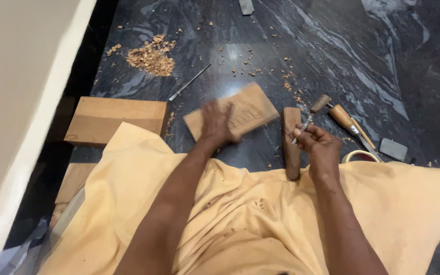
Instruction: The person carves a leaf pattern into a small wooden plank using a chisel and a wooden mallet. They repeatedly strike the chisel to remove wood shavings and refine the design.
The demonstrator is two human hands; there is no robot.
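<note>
A carving step appears to be in hand. The left hand point(217, 125), blurred, is laid flat with fingers spread on a pale wooden panel point(235, 114) with shallow grooves cut in its face; nothing is clasped. The right hand point(318, 145) is closed around a slim metal chisel point(305, 125), its wooden knob pointing away from the grip. Just left of that grip a dark, rounded wooden mallet point(291, 142) is seen lying on the polished black stone floor point(332, 51). Beyond the panel, curled shavings point(151, 56) are heaped. Next, the blade would likely need setting against the grooves while the panel is steadied.
</note>
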